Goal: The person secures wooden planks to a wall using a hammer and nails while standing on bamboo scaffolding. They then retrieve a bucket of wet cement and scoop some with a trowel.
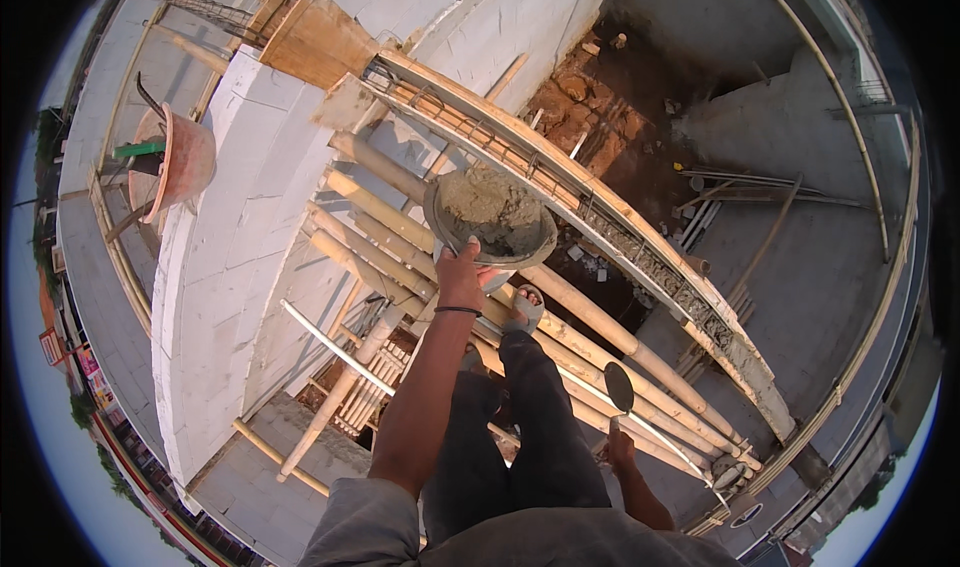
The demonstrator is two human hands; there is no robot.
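Note:
My left hand [462, 279] grips the near rim of a round, shallow bucket [446, 229], its fingers closed there. Wet grey concrete [490, 203] is heaped in the bucket's far side, while the near inside wall is only smeared. To the lower right, my right hand [621, 449] is closed around the handle of a trowel [619, 388] with a dark oval blade pointing away from me. Just past the bucket runs a long wooden beam form [560, 152]. Steel bars show inside its far stretch, and grey concrete [700, 309] lies in its nearer right stretch.
I stand on a scaffold of bamboo poles [590, 342], with gaps between them. Deep below on the right is a floor of reddish soil [590, 97]. A white block wall [235, 187] rises at left, with an orange bucket [185, 162] beside it. Bamboo poles lean at lower left.

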